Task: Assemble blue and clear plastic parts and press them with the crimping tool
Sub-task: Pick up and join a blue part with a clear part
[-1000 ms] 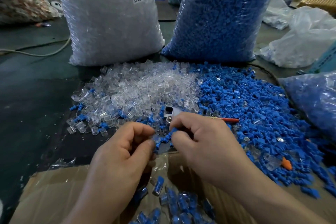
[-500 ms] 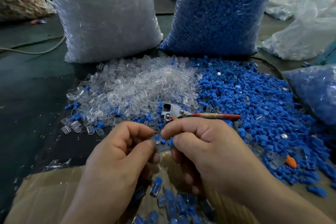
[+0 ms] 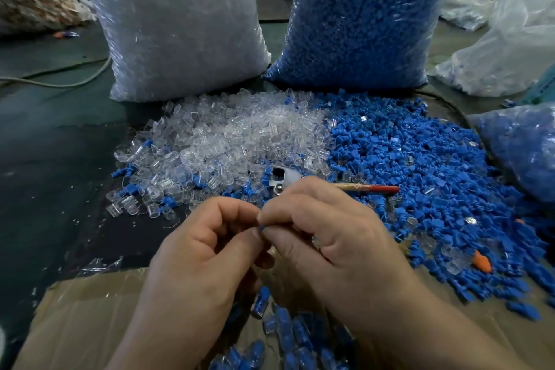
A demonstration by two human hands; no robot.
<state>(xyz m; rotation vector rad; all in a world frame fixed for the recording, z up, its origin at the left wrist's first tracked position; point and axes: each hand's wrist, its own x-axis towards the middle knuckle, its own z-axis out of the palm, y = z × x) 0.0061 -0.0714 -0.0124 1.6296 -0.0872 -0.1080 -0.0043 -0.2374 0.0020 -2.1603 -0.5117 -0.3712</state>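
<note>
My left hand (image 3: 207, 249) and my right hand (image 3: 324, 237) meet fingertip to fingertip over the near edge of the piles. Between them they pinch a small blue part (image 3: 261, 227); any clear part there is hidden by the fingers. Behind my right hand lies the crimping tool (image 3: 288, 179), its metal head toward the left and its red-tipped handle (image 3: 381, 188) pointing right. A pile of clear parts (image 3: 228, 135) spreads at the centre left, with a pile of blue parts (image 3: 420, 165) to its right.
A cardboard box (image 3: 84, 315) below my hands holds several assembled blue-and-clear pieces (image 3: 285, 333). Tall bags of clear parts (image 3: 177, 24) and blue parts (image 3: 366, 15) stand behind the piles. Another blue bag (image 3: 522, 147) sits at the right edge. A cable (image 3: 75, 81) runs at the left.
My hands have drawn closer together, and my right fingertips now press the blue part against my left fingertips. The tool has stayed where it lay.
</note>
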